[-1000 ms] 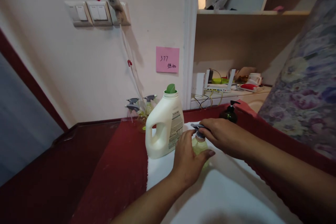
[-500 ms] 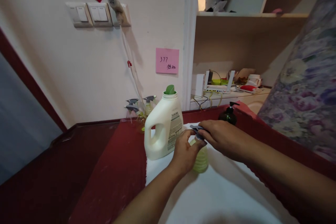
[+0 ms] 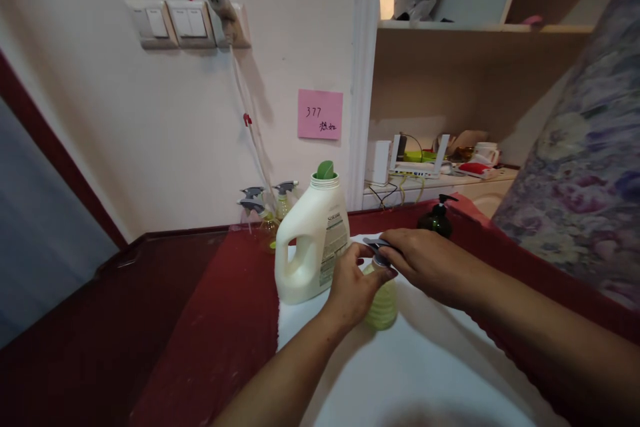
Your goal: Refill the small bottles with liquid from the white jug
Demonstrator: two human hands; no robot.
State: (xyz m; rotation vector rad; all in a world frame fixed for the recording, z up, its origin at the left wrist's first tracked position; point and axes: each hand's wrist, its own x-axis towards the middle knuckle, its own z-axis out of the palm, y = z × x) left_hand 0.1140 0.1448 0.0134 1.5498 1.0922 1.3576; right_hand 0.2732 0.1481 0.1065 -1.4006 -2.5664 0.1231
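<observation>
A small spray bottle (image 3: 383,303) with ribbed sides and yellow-green contents stands on the white cloth (image 3: 425,367). My left hand (image 3: 353,287) is closed round its neck, thumb in front. Above it, my right hand (image 3: 413,257) grips the grey spray head (image 3: 379,245) from the right. Fingers cover much of the joint between head and neck. Just left of my hands is a large cream jug (image 3: 313,247) with a side handle, a printed label and a green piece in its mouth.
Several spray bottles with grey heads (image 3: 253,203) stand behind the jug by the wall. A dark pump bottle (image 3: 436,220) is beyond my right hand. A white router (image 3: 417,167) sits on the shelf; a floral curtain (image 3: 575,167) hangs at right.
Both hands keep their hold on the spray bottle and its head, with only a slight shift of the left fingers. The camera view has moved a little.
</observation>
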